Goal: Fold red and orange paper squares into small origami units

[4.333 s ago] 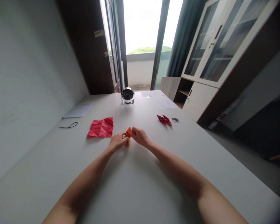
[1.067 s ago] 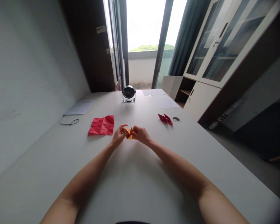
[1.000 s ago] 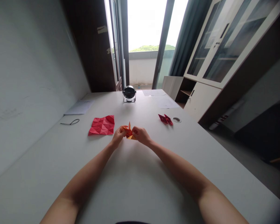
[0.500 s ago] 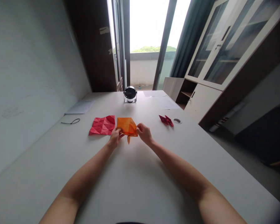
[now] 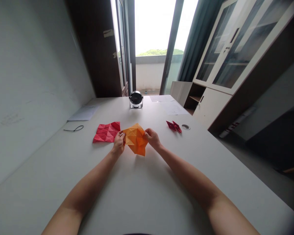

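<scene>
An orange sheet of origami paper [image 5: 136, 138], marked with fold creases, is spread between my two hands above the white table. My left hand [image 5: 119, 142] pinches its left edge, thumb on top. At the right edge, my right hand [image 5: 153, 138] is closed on the same sheet. The lower part of the paper hangs down toward me, its outline uneven. Just left of my left hand lies a creased red sheet of paper [image 5: 106, 132], opened out on the table. Off to the right rests a small folded dark red paper piece [image 5: 173, 126].
A round black device on a silver stand [image 5: 136, 99] is at the table's far end. White papers [image 5: 83, 113] and a thin black cord [image 5: 74, 129] lie at the left. Beside the folded red piece is a round cable hole [image 5: 185, 127]. A wall borders the left side.
The orange paper has been opened out from a partly folded shape into a wider creased sheet hanging lower. Both hands still grip its sides.
</scene>
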### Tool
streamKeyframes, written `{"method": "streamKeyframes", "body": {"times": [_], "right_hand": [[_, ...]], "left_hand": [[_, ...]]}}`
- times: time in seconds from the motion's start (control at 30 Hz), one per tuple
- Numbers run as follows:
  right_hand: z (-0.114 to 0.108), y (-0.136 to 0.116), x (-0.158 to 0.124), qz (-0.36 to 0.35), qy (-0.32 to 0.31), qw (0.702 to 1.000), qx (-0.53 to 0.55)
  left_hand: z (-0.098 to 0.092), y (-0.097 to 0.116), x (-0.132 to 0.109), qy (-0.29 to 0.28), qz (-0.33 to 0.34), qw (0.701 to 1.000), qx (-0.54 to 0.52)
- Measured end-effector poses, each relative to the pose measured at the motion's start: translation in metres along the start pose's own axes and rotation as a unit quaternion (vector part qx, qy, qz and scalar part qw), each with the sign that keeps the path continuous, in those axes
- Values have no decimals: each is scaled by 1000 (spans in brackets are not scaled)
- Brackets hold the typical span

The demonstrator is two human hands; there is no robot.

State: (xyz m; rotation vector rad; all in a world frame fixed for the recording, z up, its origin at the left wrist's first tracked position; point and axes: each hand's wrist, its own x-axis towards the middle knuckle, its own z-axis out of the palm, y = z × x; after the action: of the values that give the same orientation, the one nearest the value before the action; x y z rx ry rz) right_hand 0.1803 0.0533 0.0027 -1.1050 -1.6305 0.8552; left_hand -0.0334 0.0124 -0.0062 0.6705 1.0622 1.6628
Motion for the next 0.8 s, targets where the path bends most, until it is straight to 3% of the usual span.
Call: {"method": "streamKeyframes", "body": {"times": [0.2, 0.4, 0.57, 0.63, 0.8], "right_hand": [[2, 6, 2, 41, -29, 993, 106], [1, -2, 0, 42, -32, 990, 131], [0, -7, -5, 43, -79, 990, 112], [1, -5, -5, 29, -68, 995, 65], [0, -6, -3, -32, 36, 999, -12]], "left_hand": [[-3, -3, 2, 7, 12, 1000, 7], [-5, -2, 4, 63, 41, 997, 15], [-1, -1, -3, 7, 72, 996, 49], [1, -1, -6, -5, 86, 993, 75], [3, -4, -9, 17, 80, 983, 162]]}}
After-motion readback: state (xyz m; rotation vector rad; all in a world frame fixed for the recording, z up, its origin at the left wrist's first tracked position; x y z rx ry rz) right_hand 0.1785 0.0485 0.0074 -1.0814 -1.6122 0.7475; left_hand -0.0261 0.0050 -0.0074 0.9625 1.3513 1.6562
